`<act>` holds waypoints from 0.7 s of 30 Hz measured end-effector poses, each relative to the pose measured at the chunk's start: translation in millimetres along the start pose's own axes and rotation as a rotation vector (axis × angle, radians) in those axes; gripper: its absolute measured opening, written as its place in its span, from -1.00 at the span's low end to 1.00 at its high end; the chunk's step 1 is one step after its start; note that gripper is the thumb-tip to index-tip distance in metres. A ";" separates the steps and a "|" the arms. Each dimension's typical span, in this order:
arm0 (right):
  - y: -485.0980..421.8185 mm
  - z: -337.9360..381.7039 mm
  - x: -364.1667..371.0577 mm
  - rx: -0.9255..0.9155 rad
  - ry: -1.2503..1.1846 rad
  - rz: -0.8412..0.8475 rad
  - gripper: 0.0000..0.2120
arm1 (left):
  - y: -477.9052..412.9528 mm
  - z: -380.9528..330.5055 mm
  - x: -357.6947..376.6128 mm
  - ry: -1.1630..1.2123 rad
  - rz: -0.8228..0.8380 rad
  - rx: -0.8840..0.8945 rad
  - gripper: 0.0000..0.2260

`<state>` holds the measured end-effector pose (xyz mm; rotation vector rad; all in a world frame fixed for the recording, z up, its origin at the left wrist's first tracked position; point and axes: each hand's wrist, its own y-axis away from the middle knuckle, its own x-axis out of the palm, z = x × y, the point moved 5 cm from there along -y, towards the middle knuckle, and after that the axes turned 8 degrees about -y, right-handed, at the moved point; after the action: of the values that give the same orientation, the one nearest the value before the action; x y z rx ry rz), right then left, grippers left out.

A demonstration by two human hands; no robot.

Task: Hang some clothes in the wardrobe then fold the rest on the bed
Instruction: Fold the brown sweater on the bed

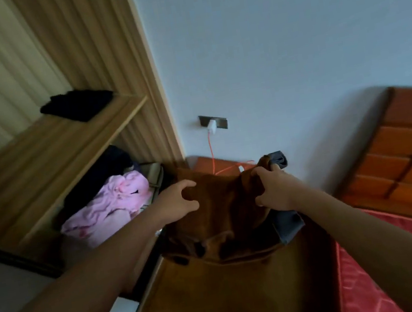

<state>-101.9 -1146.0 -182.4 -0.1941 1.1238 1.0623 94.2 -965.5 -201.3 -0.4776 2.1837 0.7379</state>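
A brown garment (226, 220) hangs in front of me, held up at its top edge by both hands. My left hand (179, 200) pinches its left side and my right hand (274, 188) grips its right side. A grey garment (288, 223) is bunched under my right hand too, with one end sticking up behind the fingers. The open wardrobe (67, 140) stands to the left, with a folded black garment (78, 104) on its shelf. Below the shelf lie a pink garment (110, 208) and dark clothes (100, 178). The bed (380, 276) with a red cover is at the lower right.
A wooden headboard (402, 157) leans along the right wall. A wall socket (214, 122) holds a white charger with an orange cable (211, 152) running down onto a red-brown bedside table (206, 164). The wardrobe's side panel (150, 70) stands between shelf and wall.
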 end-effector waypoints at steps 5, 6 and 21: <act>-76.1 66.1 -18.8 -0.176 0.026 0.027 -0.38 | -18.2 29.7 -56.4 0.055 -0.130 -0.090 -0.52; -91.8 77.2 -23.0 -0.209 0.026 0.036 -0.38 | -21.2 35.6 -67.2 0.066 -0.155 -0.113 -0.52; -251.1 286.4 -17.9 -0.716 0.125 0.359 -0.27 | 28.3 134.6 -168.2 0.368 -0.574 -0.558 -0.50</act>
<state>273.5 -1113.9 -123.7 -0.6477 0.8604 1.7717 259.5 -841.1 -134.9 -1.5526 1.9672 0.9742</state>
